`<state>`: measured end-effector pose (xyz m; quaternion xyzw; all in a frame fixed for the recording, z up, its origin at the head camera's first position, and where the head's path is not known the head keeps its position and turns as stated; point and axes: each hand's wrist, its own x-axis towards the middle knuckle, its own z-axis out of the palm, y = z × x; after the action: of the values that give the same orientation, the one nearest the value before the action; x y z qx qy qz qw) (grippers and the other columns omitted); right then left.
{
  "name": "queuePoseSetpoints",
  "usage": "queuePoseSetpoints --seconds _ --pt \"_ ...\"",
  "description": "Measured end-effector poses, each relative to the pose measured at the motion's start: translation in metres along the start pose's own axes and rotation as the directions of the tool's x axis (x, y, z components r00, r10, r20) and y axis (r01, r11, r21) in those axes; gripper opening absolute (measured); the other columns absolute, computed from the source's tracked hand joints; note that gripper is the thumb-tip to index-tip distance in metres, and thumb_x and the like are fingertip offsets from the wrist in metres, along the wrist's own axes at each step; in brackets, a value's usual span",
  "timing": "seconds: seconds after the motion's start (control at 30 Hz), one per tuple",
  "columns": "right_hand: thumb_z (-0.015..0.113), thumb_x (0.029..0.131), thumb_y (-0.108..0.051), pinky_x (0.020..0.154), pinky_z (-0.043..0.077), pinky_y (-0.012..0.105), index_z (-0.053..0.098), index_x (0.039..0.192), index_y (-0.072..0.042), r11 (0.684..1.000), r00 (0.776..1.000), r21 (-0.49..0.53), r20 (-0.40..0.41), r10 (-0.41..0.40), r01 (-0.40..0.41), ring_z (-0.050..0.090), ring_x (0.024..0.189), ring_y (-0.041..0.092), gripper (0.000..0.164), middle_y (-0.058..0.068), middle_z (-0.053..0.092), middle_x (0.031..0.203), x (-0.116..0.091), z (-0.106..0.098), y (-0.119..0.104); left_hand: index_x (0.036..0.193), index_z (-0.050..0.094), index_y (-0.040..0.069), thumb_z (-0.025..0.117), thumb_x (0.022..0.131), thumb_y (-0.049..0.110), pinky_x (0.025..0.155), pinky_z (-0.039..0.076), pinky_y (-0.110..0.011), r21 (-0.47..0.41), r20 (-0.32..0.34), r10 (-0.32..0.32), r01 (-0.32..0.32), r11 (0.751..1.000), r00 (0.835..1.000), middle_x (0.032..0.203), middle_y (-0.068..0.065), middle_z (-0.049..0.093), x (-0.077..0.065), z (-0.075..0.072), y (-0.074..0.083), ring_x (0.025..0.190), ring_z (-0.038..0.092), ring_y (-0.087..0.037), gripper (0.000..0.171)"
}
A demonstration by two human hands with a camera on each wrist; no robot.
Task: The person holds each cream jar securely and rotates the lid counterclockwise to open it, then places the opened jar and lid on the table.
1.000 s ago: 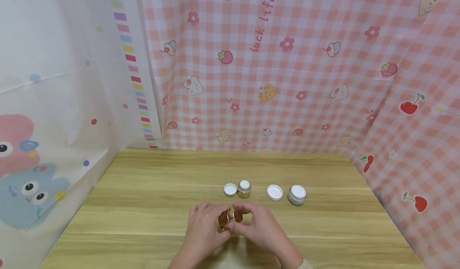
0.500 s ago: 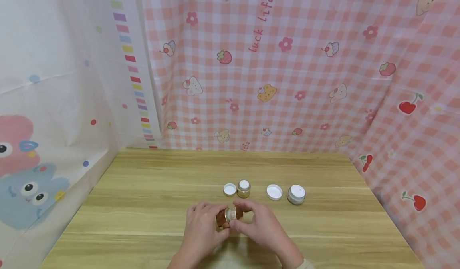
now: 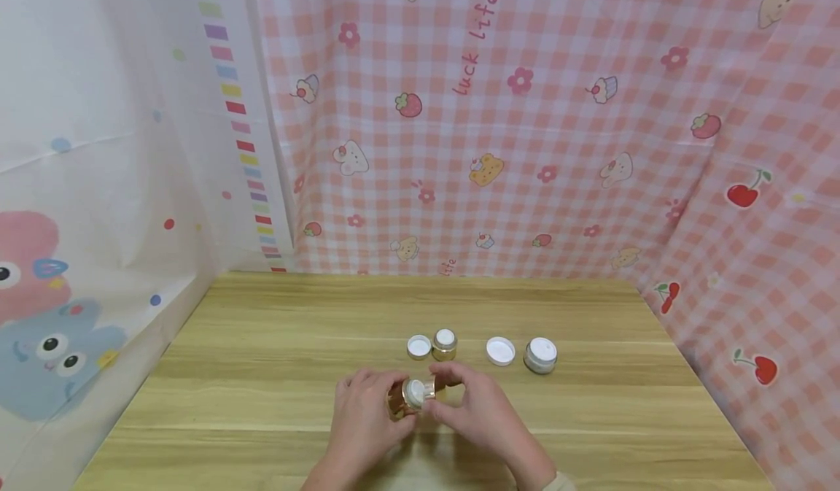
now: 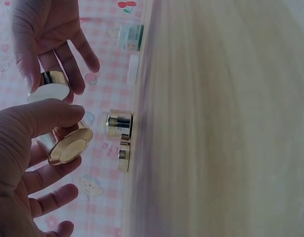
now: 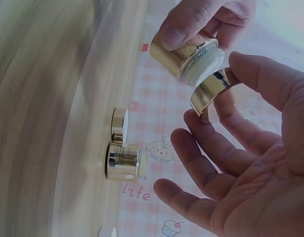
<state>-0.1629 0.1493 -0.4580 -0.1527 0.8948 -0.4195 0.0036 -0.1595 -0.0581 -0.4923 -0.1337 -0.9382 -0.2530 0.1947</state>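
Observation:
In the head view my left hand (image 3: 364, 412) grips a small gold cosmetic jar (image 5: 172, 58), tilted so that its white mouth faces right. Between thumb and fingers, my right hand (image 3: 477, 409) pinches the jar's gold lid (image 5: 210, 93), which is off the jar and close beside its mouth. The left wrist view shows the underside of the gold jar (image 4: 71, 146) and the pale inside of the lid (image 4: 52, 92). Both hands are raised over the front middle of the wooden table.
Behind the hands, an upturned lid (image 3: 419, 346) lies beside an uncovered gold jar (image 3: 445, 346) on the table (image 3: 262, 374). Farther right are a white upturned lid (image 3: 501, 351) and an uncovered glass jar (image 3: 541, 355). A pink checked curtain (image 3: 394, 141) hangs behind the table.
The lid has come away from the gold jar to the right, and the jar's white mouth now shows. My left hand has shifted slightly left with the jar.

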Motion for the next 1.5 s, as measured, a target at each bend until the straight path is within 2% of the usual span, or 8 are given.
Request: queuePoseSetpoints --seconds 0.2,0.33,0.53,0.8,1.03,1.27,1.37,1.5 --pt "0.086 0.089 -0.028 0.100 0.055 0.056 0.069 0.131 -0.013 1.000 1.000 -0.019 -0.002 -0.023 0.022 0.072 0.116 0.029 0.048 0.008 0.078 0.121 0.002 -0.002 0.001 0.113 0.077 0.021 0.099 0.065 0.030 0.100 0.044 -0.052 -0.016 0.029 -0.043 0.044 0.999 0.999 0.104 0.007 0.081 0.002 -0.005 -0.005 0.103 0.066 -0.018 0.053" --pt "0.087 0.090 -0.030 0.099 0.056 0.059 0.068 0.137 -0.013 0.998 0.999 -0.037 0.023 -0.047 0.048 0.073 0.115 0.032 0.053 0.009 0.079 0.120 0.004 -0.003 0.002 0.112 0.078 0.021 0.099 0.065 0.029 0.098 0.045 -0.051 -0.017 0.034 -0.054 0.054 0.998 0.998 0.106 0.005 0.081 0.003 -0.007 -0.009 0.104 0.067 -0.020 0.053" --pt "0.084 0.093 -0.032 0.098 0.058 0.052 0.070 0.138 -0.015 0.990 0.993 -0.100 0.060 -0.097 0.102 0.074 0.115 0.028 0.051 0.004 0.079 0.123 0.008 -0.003 0.006 0.113 0.078 0.020 0.099 0.066 0.031 0.095 0.045 -0.047 -0.046 0.081 -0.061 0.065 0.997 0.995 0.107 0.005 0.081 0.009 -0.011 -0.016 0.105 0.069 -0.021 0.053" --pt "0.085 0.091 -0.025 0.099 0.058 0.049 0.073 0.133 -0.013 0.969 0.984 -0.187 0.107 -0.141 0.159 0.075 0.111 0.023 0.046 0.002 0.080 0.116 0.017 -0.002 0.009 0.116 0.078 0.020 0.101 0.067 0.030 0.103 0.049 -0.057 -0.112 0.160 -0.063 0.082 0.990 0.985 0.107 0.008 0.081 0.016 -0.021 -0.030 0.105 0.070 -0.019 0.055" --pt "0.084 0.092 -0.027 0.098 0.059 0.045 0.073 0.130 -0.013 0.950 0.974 -0.251 0.175 -0.145 0.187 0.075 0.113 0.023 0.042 0.003 0.080 0.122 0.027 0.003 0.009 0.107 0.076 0.026 0.100 0.069 0.031 0.099 0.051 -0.055 -0.083 0.181 -0.069 0.085 0.993 0.981 0.099 0.014 0.079 0.021 -0.027 -0.054 0.096 0.070 -0.014 0.046" --pt "0.084 0.090 -0.031 0.086 0.060 0.037 0.073 0.125 -0.015 0.910 0.964 -0.339 0.196 -0.180 0.238 0.076 0.104 0.022 0.040 0.002 0.081 0.114 0.040 0.012 0.001 0.113 0.076 0.019 0.099 0.072 0.030 0.099 0.050 -0.058 -0.074 0.201 -0.114 0.131 0.989 0.973 0.105 0.008 0.080 0.028 -0.034 -0.073 0.098 0.070 -0.018 0.048" --pt "0.084 0.090 -0.031 0.083 0.059 0.034 0.071 0.123 -0.015 0.913 0.960 -0.333 0.221 -0.169 0.238 0.076 0.101 0.021 0.039 0.005 0.080 0.113 0.048 0.015 -0.005 0.114 0.076 0.017 0.099 0.072 0.031 0.094 0.051 -0.053 -0.080 0.211 -0.132 0.151 0.985 0.969 0.107 0.005 0.081 0.031 -0.037 -0.080 0.095 0.069 -0.017 0.049" --pt "0.084 0.090 -0.033 0.077 0.055 0.029 0.067 0.119 -0.016 0.929 0.961 -0.312 0.247 -0.125 0.201 0.068 0.086 0.011 0.038 0.004 0.078 0.111 0.057 0.020 -0.013 0.113 0.076 0.018 0.099 0.073 0.029 0.082 0.051 -0.040 -0.097 0.226 -0.157 0.183 0.978 0.961 0.107 0.004 0.081 0.036 -0.040 -0.089 0.086 0.063 -0.012 0.047"
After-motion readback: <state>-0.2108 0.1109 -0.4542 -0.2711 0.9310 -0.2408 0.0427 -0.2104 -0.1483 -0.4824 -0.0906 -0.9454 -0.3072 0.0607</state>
